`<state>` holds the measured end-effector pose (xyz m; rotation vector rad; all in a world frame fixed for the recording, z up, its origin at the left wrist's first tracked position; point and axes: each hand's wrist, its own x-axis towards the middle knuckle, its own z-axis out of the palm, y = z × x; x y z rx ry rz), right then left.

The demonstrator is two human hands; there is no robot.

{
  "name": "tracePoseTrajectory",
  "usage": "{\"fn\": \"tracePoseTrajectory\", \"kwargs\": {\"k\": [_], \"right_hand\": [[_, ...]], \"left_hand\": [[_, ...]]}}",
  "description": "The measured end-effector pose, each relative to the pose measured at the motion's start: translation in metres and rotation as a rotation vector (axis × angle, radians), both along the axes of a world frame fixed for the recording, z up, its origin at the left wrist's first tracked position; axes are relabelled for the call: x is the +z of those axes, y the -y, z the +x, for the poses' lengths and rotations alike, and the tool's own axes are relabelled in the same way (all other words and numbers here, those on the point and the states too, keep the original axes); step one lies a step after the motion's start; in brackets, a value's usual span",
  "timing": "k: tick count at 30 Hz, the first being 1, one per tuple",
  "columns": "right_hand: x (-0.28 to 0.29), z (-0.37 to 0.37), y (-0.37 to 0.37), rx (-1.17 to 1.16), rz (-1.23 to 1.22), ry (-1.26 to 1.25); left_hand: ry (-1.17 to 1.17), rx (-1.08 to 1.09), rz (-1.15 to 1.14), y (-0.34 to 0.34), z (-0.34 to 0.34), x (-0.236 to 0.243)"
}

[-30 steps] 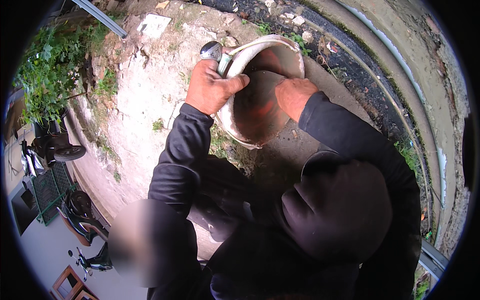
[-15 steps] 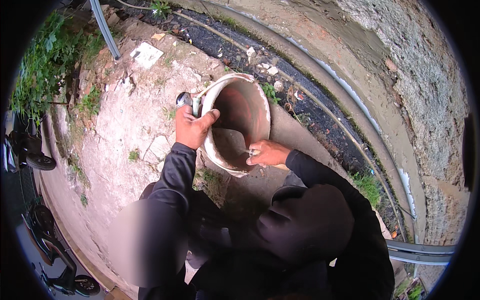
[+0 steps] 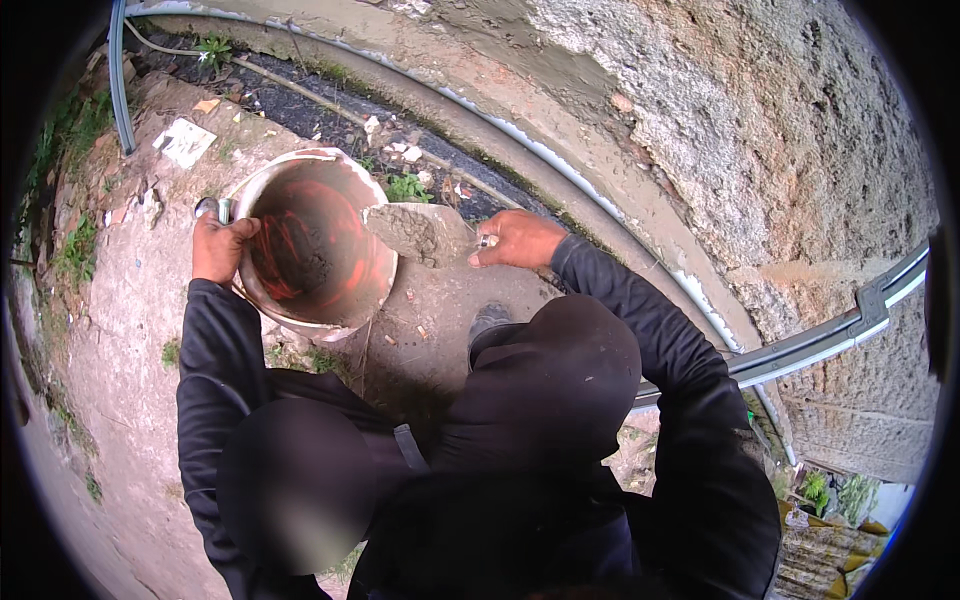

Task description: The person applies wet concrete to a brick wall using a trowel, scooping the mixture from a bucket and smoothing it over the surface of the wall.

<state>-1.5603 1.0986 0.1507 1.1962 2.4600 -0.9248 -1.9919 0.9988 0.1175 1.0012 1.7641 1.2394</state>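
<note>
My left hand is closed on the left rim of a pale, mortar-crusted bucket, thumb over the edge. The bucket leans with its mouth toward me; its inside shows reddish streaks and grey smears. Beside my left fingers are a pale grip and a shiny rounded piece, whose kind I cannot make out. To the right of the bucket, my right hand grips a trowel by its handle, mostly hidden in the fingers. Grey wet mortar lies on the blade, whose tip overlaps the bucket's right rim.
A rough wall, partly coated with fresh grey render, rises on the right. Along its foot run a hose and a dark strip of rubble. Metal rails cross at right and upper left. My shoe stands near the bucket.
The trowel has come up out of the bucket with mortar on it, moving right toward the wall. The view has turned rightward, and my left hand still holds the bucket.
</note>
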Motion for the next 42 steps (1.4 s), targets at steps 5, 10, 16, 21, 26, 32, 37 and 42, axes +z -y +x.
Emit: {"fn": "tracePoseTrajectory", "kwargs": {"k": [5,10,16,21,26,32,37,42], "right_hand": [[0.115,0.028,0.016,0.096,-0.031,0.022],[0.148,0.080,0.013,-0.413,-0.778,0.057],[0.082,0.239,-0.123,-0.894,-0.052,-0.304],[0.132,0.211,-0.117,-0.895,0.137,-0.130],[0.095,0.265,-0.106,-0.555,0.342,0.113],[0.058,0.238,-0.081,-0.497,0.542,0.573],[0.031,0.236,-0.109,-0.591,0.539,0.628],[0.051,0.253,-0.124,-0.799,0.539,0.434]], "left_hand": [[-0.001,0.098,-0.007,-0.020,0.027,0.010],[-0.148,0.076,0.005,-0.018,0.044,0.029],[-0.099,0.000,0.018,-0.030,0.038,0.007],[0.006,0.085,0.019,-0.029,0.023,0.001],[0.004,0.119,0.005,-0.030,0.020,-0.003],[0.060,0.132,0.025,-0.025,0.022,0.003],[0.003,0.124,-0.024,-0.032,0.025,0.000],[-0.008,0.048,-0.025,-0.031,0.037,0.011]]}}
